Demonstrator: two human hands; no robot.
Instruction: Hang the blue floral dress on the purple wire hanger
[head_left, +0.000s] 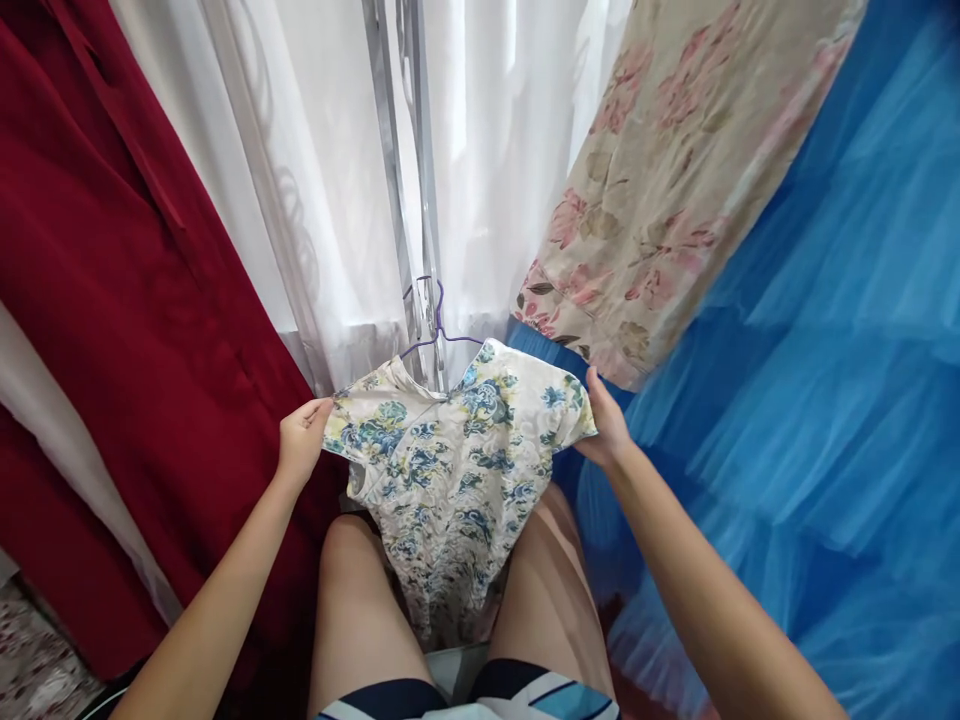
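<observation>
A white dress (450,470) with a blue, green and yellow floral print hangs on a purple hanger (441,332) in front of me, its lower part falling between my legs. My left hand (304,435) pinches the edge of the sleeve on the left. At the opposite sleeve, my right hand (604,425) grips the fabric, thumb on top and the other fingers mostly hidden behind it. The hanger's hook sits at silver-grey straps (405,140) that run down from above. The shoulders of the dress are spread wide between both hands.
A dark red curtain-like cloth (150,300) hangs at the left. White sheer fabric (487,150) fills the back. On the right are a beige cloth with pink flowers (645,200) and layered blue tulle (840,350). My bare legs (367,610) are below.
</observation>
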